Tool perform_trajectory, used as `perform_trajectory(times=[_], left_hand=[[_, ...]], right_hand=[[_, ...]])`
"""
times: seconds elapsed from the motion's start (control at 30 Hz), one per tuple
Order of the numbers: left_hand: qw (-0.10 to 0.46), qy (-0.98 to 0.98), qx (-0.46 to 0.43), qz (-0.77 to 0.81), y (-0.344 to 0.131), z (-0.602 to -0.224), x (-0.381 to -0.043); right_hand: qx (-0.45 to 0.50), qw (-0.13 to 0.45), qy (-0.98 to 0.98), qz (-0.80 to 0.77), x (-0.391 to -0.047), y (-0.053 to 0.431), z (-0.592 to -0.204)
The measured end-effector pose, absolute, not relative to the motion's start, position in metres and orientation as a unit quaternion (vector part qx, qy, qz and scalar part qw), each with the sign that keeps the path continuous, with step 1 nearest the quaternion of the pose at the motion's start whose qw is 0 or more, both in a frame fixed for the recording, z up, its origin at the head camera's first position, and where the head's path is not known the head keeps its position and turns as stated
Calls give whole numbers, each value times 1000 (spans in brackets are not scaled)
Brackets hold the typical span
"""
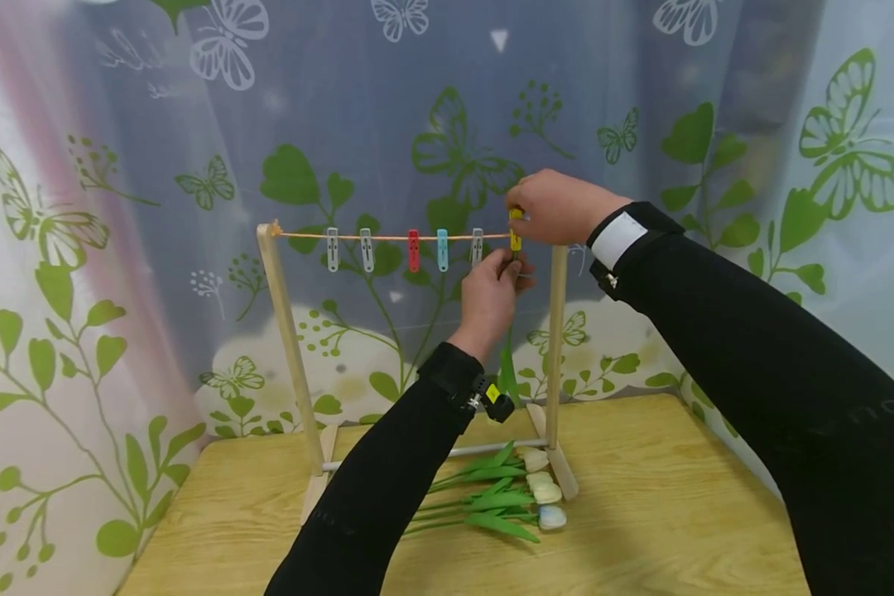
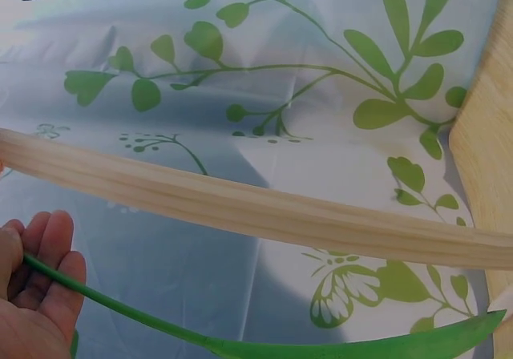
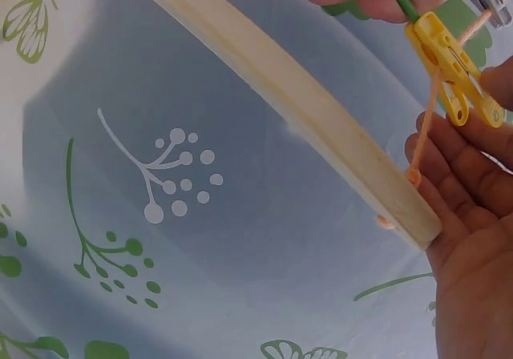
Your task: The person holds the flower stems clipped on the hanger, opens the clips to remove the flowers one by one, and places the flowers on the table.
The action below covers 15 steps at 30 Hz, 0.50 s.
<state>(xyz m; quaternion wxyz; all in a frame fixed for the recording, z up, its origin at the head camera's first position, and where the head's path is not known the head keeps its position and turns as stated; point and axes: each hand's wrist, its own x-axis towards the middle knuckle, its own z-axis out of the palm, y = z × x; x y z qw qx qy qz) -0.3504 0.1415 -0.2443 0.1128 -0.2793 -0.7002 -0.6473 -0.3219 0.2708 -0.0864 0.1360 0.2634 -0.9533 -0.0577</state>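
My right hand (image 1: 562, 205) pinches a yellow clothespin (image 3: 453, 62) near the right end of an orange string (image 1: 387, 237). Its thumb lies on the clothespin's handle in the right wrist view, the other fingers curving behind. Just below, my left hand (image 1: 489, 300) pinches the green stem of a tulip (image 2: 120, 307) between thumb and fingers. The stem's end reaches the nose of the clothespin, and the tulip hangs head down with its long leaf (image 1: 508, 372) under the hand. Only a pale edge of its bloom shows in the left wrist view.
Grey, red (image 1: 413, 251) and light blue (image 1: 443, 250) clothespins hang along the string to the left. A wooden frame (image 1: 290, 339) carries the string and stands on a wooden table (image 1: 663, 497). Several pale tulips (image 1: 546, 492) lie at its foot. A patterned curtain (image 1: 343, 108) hangs behind.
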Motion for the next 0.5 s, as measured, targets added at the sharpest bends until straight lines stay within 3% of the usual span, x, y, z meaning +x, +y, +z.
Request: perform_trajectory(times=[0.5], left_hand=[[103, -695, -282, -653, 140, -246, -347]], right_hand=[[292, 131, -946, -40, -319, 265, -85]])
